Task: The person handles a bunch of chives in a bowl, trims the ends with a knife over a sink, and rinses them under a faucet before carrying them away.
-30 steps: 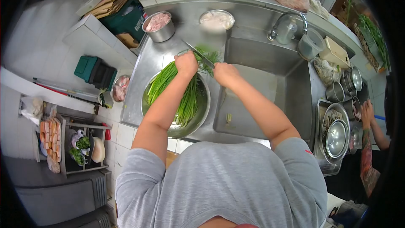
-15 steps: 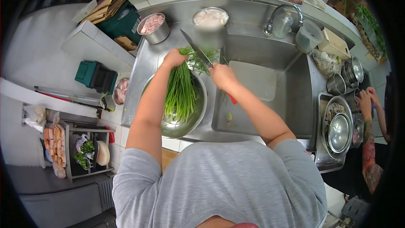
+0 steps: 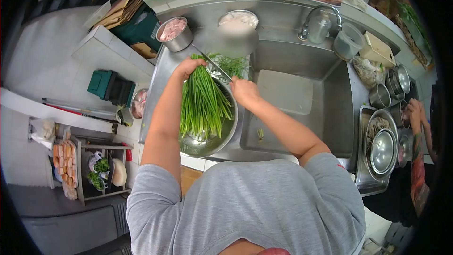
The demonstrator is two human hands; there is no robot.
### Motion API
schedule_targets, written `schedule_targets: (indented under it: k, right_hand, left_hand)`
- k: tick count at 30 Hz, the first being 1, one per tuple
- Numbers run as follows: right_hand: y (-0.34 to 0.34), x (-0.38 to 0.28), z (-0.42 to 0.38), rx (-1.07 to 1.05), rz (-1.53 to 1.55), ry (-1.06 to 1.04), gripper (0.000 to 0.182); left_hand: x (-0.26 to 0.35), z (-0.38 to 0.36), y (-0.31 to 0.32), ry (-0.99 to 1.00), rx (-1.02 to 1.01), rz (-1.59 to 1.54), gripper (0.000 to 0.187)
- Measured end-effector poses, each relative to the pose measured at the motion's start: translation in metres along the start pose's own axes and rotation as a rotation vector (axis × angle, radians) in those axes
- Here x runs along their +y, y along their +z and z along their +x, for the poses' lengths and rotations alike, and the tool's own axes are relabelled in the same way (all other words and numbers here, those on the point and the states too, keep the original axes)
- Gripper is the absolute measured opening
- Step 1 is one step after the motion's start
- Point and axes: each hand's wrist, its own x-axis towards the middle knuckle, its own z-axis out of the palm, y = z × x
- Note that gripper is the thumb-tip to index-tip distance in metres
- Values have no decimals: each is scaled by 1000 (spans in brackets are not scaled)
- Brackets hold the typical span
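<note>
My left hand [image 3: 190, 67] is closed round the upper end of a thick bunch of green chives [image 3: 204, 101]. The bunch fans down toward me, over a round metal bowl [image 3: 197, 150]. In my right hand [image 3: 245, 90] I grip a kitchen knife [image 3: 211, 62], its handle hidden in my fist. Its long blade points up and left, edge-on, passing just beside my left hand and the top of the chives. Loose trimmed green pieces [image 3: 233, 66] lie on the steel counter beyond the blade.
A steel sink [image 3: 288, 130] with a faucet [image 3: 306, 28] is to the right. Behind stand a pot of raw meat [image 3: 173, 29] and a bowl of pale food [image 3: 239, 18]. Stacked metal bowls [image 3: 381, 151] and another person's hands [image 3: 415, 111] are at far right.
The knife blade has swung lower and leftward, now thin and edge-on beside my left hand. The chives have spread wider and shifted right. My right hand has moved slightly left.
</note>
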Motion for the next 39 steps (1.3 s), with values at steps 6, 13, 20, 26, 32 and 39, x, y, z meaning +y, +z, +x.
schedule_targets:
  k: [6, 13, 20, 26, 32, 39]
  right_hand:
    - [15, 8, 14, 29, -5, -48, 20]
    - [10, 6, 28, 31, 50, 1, 22]
    - [-18, 18, 38, 57, 93, 12, 24]
    - [-52, 2, 47, -202, 168, 119, 23]
    - [-45, 10, 42, -319, 117, 138, 23]
    - [-48, 11, 30, -312, 219, 158, 23]
  left_hand:
    - [-9, 7, -1, 14, -82, -70, 17]
    - [2, -2, 14, 23, -88, 75, 21]
    - [-2, 5, 32, 281, 110, 853, 34]
    - [-8, -13, 74, 487, 460, 1327, 28]
    - [-7, -25, 83, 510, 535, 1330, 26]
    - [-14, -24, 82, 566, 576, 1323, 30]
